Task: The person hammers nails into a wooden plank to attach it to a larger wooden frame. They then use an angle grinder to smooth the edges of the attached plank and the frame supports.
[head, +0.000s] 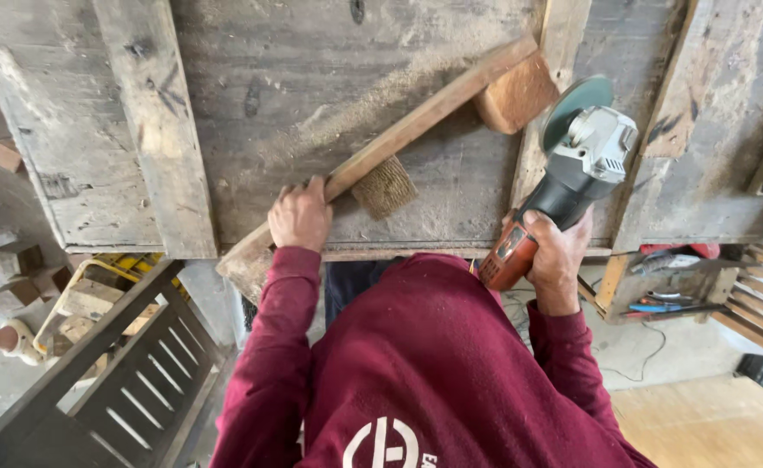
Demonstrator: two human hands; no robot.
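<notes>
View from above of a worn grey wooden tabletop dusted with sawdust. A long wooden strip lies slantwise across the tabletop, its near end overhanging the tabletop's front edge and its far end reaching up toward the back. Two wooden blocks sit against the strip: a small block with a rough, ridged face just beside the strip's middle, on its near side, and a larger reddish block touching the strip's far end. The left hand presses down on the strip close to the tabletop's front edge, fingers curled over the strip's upper side, grip closed on it. The right hand wraps fully around the dark body of an angle grinder, grip closed tight; the grinder's orange rear end points toward the person, and its grey metal head and green disc hang over the tabletop, just beside the reddish block and apart from the strip. Whether the disc touches the tabletop cannot be told. Both arms wear maroon sleeves. Below the tabletop's front edge on the left stands a dark slatted frame; on the right, a wooden box of tools.
</notes>
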